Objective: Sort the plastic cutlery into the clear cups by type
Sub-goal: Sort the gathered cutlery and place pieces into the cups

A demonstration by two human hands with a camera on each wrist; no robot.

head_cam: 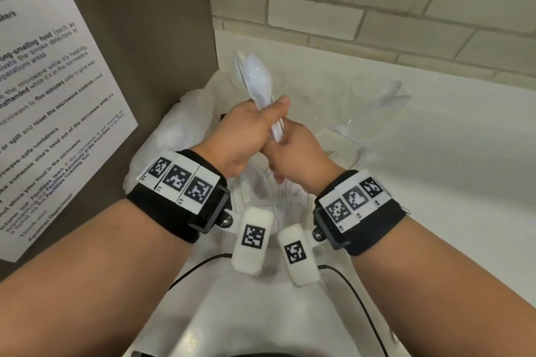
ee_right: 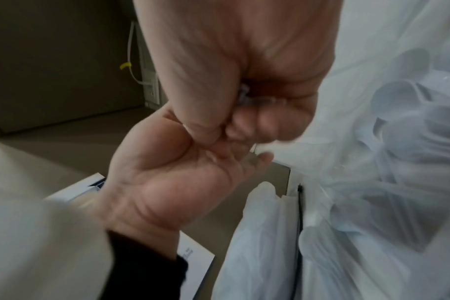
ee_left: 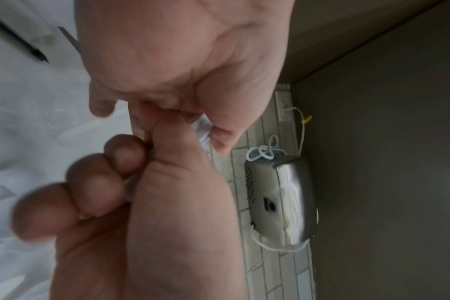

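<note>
- The left hand (head_cam: 246, 136) is curled round a bunch of white plastic spoons (head_cam: 256, 81), thumb laid along the handles; the bowls stick out beyond its fingertips, up and away from the person.
- The right hand (head_cam: 298, 159) lies against the left one at the thumb side, and its fingers close on the lower ends of the same handles; from the right wrist view a sliver of clear-white plastic shows inside that fist, though blur makes it hard to say how many pieces it pinches.
- Under both hands and toward the person lies a thin plastic bag (ee_right: 373, 203) with more white cutlery inside it, spoon bowls showing through the film.
- Beyond the right hand, further from the person, stand the clear cups (head_cam: 322, 101); their rims are faint against the white surface (head_cam: 435, 182).
- One cup out past the right hand holds a few white pieces (head_cam: 388, 95).
- More loose white cutlery (head_cam: 348, 136) lies on the surface just beside the right hand.
- To the left of the left hand hangs a printed notice (head_cam: 43, 95) on a brown panel.
- In the left wrist view a metal toaster (ee_left: 280, 199) stands against a tiled wall.
</note>
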